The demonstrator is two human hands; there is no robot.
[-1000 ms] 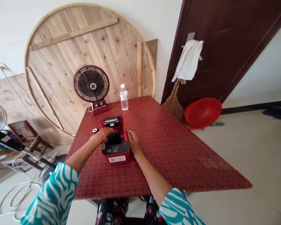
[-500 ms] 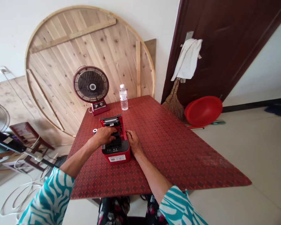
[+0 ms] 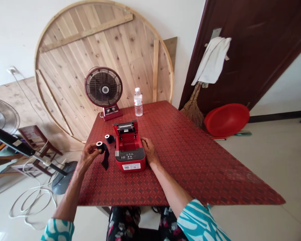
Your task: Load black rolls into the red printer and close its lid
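A red and black label printer [image 3: 130, 155] stands on the table with its lid raised, and its red inner bay shows. My left hand [image 3: 90, 155] is left of it, pinching a black roll [image 3: 99, 146] with a white core. From that roll a loose black strip [image 3: 105, 160] hangs down. A second black roll [image 3: 109, 138], also white-cored, lies on the table beside the printer's far left side. Against the printer's right wall, my right hand [image 3: 149, 152] is closed on its edge; some of its fingertips are hidden.
Behind the printer are a dark red table fan [image 3: 112, 113] and a water bottle [image 3: 138, 103]. The red patterned tablecloth [image 3: 190, 167] covers the table. A floor fan [image 3: 17, 144] stands at the left with loose white cable [image 3: 32, 201]. A red basin [image 3: 227, 119] lies beyond the right edge.
My left hand has come out of the printer's bay and moved left with a black roll. The bay now shows bare. My right hand stays at the printer's side; the view has shifted slightly.
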